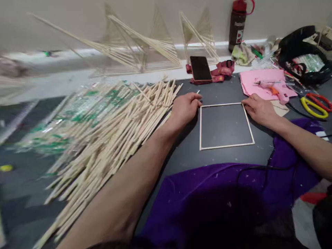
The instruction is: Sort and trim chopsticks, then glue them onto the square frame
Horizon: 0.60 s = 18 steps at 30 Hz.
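A square frame of thin wooden sticks [227, 146] lies flat on the dark grey surface between my hands. My left hand [184, 108] is closed at its far left corner, with thumb and fingers pinched together. Beyond those fingers pokes a short pale stick tip [198, 92]; whether it is a separate stick is hidden by the hand. At the far right corner my right hand [260, 109] pinches the frame with bent fingers. Close to my left forearm is a large loose pile of wooden sticks [111, 138].
Plastic-wrapped sticks [85, 114] lie left of the pile. Stick structures [155, 43] lean by the wall. A phone [200, 68], a bottle [237, 27], pink sheets [247, 83], a glue gun [276, 90], scissors [314, 106] and a black bag [287, 52] sit behind. Purple cloth [181, 186] covers the near edge.
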{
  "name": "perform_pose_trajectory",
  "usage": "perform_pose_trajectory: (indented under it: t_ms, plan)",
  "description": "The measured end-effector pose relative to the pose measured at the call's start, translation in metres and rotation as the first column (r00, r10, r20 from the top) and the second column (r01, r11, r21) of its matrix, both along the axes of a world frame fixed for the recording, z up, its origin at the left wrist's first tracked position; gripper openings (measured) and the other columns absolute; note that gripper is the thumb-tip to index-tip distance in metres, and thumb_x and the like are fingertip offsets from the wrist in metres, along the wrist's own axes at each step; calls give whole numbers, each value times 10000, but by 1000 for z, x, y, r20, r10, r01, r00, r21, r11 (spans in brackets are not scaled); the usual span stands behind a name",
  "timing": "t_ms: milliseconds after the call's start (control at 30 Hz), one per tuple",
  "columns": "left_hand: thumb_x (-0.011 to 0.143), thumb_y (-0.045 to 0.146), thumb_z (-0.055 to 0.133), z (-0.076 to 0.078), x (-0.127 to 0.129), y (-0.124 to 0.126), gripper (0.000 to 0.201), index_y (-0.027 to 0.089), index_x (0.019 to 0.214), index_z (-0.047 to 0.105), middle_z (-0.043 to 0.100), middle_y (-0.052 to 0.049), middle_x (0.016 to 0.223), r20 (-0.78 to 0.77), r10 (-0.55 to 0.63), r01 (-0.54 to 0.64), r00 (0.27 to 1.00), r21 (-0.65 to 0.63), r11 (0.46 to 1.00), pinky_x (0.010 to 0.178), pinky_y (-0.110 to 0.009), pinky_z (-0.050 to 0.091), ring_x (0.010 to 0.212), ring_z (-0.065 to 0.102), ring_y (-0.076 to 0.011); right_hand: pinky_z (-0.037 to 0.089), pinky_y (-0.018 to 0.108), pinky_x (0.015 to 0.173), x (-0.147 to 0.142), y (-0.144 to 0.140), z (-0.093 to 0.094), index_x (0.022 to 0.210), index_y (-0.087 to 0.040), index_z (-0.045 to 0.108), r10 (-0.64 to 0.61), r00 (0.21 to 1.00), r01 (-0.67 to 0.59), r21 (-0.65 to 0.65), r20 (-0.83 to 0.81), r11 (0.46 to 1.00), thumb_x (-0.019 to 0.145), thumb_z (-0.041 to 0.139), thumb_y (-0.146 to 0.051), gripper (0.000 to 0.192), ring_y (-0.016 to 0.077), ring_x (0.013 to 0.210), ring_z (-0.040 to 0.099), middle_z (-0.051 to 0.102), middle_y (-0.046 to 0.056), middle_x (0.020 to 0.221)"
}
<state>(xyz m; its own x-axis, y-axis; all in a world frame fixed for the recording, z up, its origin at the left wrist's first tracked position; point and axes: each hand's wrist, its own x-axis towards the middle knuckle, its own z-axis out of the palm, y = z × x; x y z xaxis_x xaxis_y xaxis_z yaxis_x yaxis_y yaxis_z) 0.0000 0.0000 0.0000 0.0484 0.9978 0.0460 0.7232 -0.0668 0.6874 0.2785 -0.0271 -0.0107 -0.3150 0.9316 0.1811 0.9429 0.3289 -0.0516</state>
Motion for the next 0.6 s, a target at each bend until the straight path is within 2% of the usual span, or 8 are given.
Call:
perform_pose_trajectory:
  t_ms: [267, 467, 533, 600]
  plan:
    - [831, 188, 476, -5, -4, 3, 432, 169, 1199, 700, 744, -105, 1035, 85, 36, -33, 996, -32, 999, 736, -327, 547, 858, 656, -216, 398, 319, 654, -5, -1, 4, 1212, -196, 676, -27, 1000, 27, -24, 6, 999, 982, 412, -247, 354, 229, 943, 617, 633, 115, 1136]
    - [837, 146, 453, -3, -6, 2, 446, 147, 1230, 662, 738, -102, 1006, 168, 37, -27, 985, -62, 998, 623, -260, 524, 810, 649, -172, 387, 323, 638, -8, -1, 8, 1212, -186, 684, -29, 1000, 29, -41, 10, 999, 987, 413, -248, 358, 235, 949, 626, 636, 119, 1150]
    - [840, 144, 460, -2, -7, 2, 443, 159, 1233, 664, 740, -95, 1013, 143, 39, -32, 989, -53, 998, 616, -263, 527, 809, 657, -174, 382, 319, 630, -8, 0, 8, 1210, -187, 684, -28, 1000, 29, -44, 11, 999, 987, 416, -255, 356, 237, 954, 622, 633, 122, 1153]
    - [842, 165, 500, 0, -10, 2, 401, 192, 1187, 702, 748, -79, 1013, 32, 23, -23, 999, 2, 1000, 686, -305, 551, 841, 667, -196, 377, 315, 624, -7, 0, 7, 1214, -187, 681, -28, 1000, 29, -41, 13, 999, 986, 420, -261, 354, 237, 952, 620, 629, 124, 1160]
